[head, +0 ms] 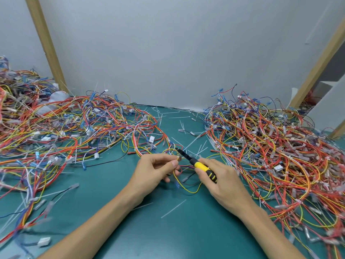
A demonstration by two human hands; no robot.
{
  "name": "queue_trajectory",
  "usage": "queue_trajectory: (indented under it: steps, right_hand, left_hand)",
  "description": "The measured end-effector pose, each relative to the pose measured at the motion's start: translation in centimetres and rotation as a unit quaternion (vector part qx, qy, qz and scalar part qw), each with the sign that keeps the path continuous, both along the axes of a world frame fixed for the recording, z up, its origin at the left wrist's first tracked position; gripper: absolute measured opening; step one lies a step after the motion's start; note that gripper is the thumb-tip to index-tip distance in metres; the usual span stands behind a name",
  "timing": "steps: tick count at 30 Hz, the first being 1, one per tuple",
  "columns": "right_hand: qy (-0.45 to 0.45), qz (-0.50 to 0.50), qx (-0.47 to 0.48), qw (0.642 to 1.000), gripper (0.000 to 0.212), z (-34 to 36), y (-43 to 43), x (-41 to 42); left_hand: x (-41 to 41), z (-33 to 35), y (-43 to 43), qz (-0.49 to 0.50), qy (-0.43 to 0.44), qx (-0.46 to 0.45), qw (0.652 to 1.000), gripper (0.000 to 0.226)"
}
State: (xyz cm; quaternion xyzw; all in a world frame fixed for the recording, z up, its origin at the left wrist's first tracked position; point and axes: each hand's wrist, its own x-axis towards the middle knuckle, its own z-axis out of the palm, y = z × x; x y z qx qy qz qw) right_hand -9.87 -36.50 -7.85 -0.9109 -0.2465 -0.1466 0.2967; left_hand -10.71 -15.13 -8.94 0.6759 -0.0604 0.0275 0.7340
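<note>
My left hand [153,171] pinches a small wire harness [183,184] of yellow, red and blue wires between thumb and forefinger, just above the green mat [168,230]. My right hand [222,181] grips a yellow-and-black handled tool [202,168]. Its black tip points up-left and sits beside the spot where my left fingers pinch the wires. A yellow loop of the harness hangs down between both hands.
A large tangle of wire harnesses [65,128] covers the mat on the left, another pile [276,152] on the right. Cut white cable ties [173,208] lie scattered between them. A grey wall with wooden posts [46,45] stands behind.
</note>
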Motion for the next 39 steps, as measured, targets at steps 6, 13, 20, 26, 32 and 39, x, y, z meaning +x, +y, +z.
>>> queue_trajectory:
  steps: [6,13,20,26,32,39]
  right_hand:
    - [0.015,0.004,0.017,1.0,0.025,0.04,0.12,-0.04]
    - [0.034,0.009,-0.017,0.999,0.033,0.03,-0.05,-0.09]
    - [-0.012,0.015,-0.067,0.998,0.039,0.38,-0.17,-0.28]
    - [-0.038,-0.003,-0.066,0.997,0.052,0.75,-0.61,-0.16]
    - [-0.017,-0.003,-0.074,0.997,0.046,0.61,-0.6,-0.17]
    - [-0.015,-0.048,-0.11,0.993,0.014,0.47,-0.45,-0.29]
  left_hand:
    - [-0.04,0.43,0.07,0.003,-0.001,0.011,1.0,0.01]
    - [-0.14,0.77,0.17,-0.011,0.002,0.017,1.0,0.009]
    - [-0.07,0.6,0.25,-0.013,-0.009,0.032,0.999,0.008]
    - [-0.04,0.49,0.33,-0.025,-0.019,0.052,0.998,0.011]
    - [0.0,0.47,0.37,-0.032,-0.02,0.054,0.998,0.012]
    - [-0.16,0.4,0.35,-0.035,-0.024,0.057,0.997,0.013]
